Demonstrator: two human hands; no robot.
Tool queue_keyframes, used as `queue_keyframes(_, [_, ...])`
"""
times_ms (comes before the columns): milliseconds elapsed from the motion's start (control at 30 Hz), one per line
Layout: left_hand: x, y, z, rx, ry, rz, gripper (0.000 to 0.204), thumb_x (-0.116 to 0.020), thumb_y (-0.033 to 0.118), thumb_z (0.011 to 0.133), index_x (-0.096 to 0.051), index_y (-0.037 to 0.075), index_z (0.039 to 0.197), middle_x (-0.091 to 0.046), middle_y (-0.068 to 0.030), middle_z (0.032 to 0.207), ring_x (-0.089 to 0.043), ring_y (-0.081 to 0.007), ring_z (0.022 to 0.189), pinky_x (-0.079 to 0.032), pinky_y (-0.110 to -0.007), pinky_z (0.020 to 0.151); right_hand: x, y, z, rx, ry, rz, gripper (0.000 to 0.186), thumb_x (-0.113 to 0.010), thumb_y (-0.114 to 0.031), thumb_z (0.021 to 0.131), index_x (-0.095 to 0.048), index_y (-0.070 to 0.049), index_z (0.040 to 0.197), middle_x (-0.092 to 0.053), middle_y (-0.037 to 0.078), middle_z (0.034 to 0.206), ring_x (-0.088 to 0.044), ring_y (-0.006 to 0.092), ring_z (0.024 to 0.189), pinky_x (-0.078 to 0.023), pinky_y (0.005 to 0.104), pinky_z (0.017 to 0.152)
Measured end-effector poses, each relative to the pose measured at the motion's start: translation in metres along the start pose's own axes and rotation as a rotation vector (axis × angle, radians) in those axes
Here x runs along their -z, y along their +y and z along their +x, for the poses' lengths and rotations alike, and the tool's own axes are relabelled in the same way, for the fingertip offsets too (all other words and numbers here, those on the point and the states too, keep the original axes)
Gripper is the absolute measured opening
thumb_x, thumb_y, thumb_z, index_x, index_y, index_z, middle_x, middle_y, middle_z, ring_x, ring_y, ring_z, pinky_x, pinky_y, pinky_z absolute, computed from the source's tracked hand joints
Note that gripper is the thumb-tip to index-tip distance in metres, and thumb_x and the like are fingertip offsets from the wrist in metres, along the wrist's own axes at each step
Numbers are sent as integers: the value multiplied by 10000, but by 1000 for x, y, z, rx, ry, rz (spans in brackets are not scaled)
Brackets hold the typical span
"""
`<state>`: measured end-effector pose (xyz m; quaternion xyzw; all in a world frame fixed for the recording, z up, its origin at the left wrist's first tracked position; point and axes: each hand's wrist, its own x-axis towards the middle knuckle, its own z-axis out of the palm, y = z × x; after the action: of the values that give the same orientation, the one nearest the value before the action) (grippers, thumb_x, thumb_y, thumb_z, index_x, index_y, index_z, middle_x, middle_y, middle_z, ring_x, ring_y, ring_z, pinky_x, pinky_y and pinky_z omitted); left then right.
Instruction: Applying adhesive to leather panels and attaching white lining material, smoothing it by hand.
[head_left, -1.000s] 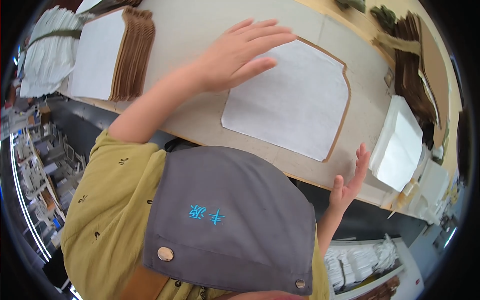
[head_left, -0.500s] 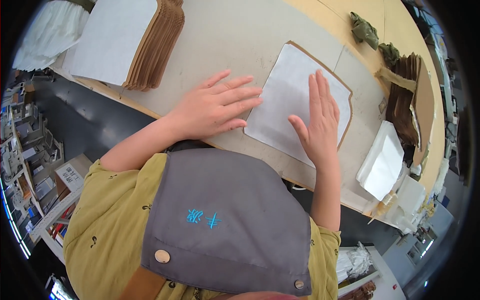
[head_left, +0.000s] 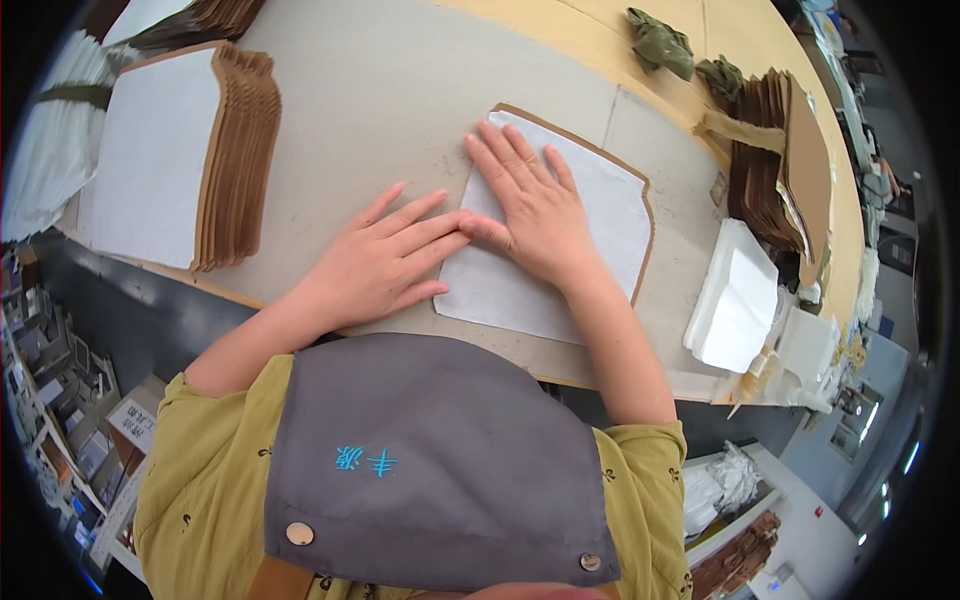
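A white sheet (head_left: 590, 235) lies flat on the table, with a brown layer showing along its far and right edges. My right hand (head_left: 530, 205) rests palm down on the left part of the sheet, fingers stretched toward its far left corner. Just left of the sheet, my left hand (head_left: 385, 255) lies flat with its fingers spread. Its fingertips reach the sheet's left edge and meet the right thumb. Neither hand grips anything.
A thick stack of brown pieces topped with white (head_left: 160, 160) stands at the left. Crumpled green cloth (head_left: 660, 45) lies at the far right. Closer on that side are a tied brown bundle (head_left: 765, 150) and a pile of white sheets (head_left: 735, 295).
My right hand has slid left across the sheet, from its right side to its left part, and now touches my left hand. The whole view has shifted, showing more of the left stack.
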<state>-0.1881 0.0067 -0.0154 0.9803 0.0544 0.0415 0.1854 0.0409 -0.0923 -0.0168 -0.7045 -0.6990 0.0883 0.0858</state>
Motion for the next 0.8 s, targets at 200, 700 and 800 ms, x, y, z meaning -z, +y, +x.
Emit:
queue_keyframes(200, [3,3,1,47,25,-49,697,-735,343,859,-490,219,1499,-473,27,1552,-368,-237,1481,-220,-516,1238,2,34,-20,-267,64,-59,835,-483,-676,953,-294,-186,1603,-264,24,1676,-238,210,1543,-167,481,1248])
queue_keyframes(700, [15,3,14,90,-36,-28,748,-670,421,899,-409,170,1554,-341,-44,1639,-282,-281,1525,-176,-530,1240,3,-3,-30,-244,49,14,869,-496,-659,959,-246,-149,1617,-230,37,1687,-209,217,1555,-158,523,1236])
queue_keyframes(800, [20,-5,43,115,-38,55,718,-631,403,936,-383,165,1566,-314,-47,1651,-263,-280,1532,-162,-527,1244,3,-6,-20,-248,96,26,823,-517,-603,976,-268,-135,1607,-256,59,1676,-235,219,1546,-191,527,1232])
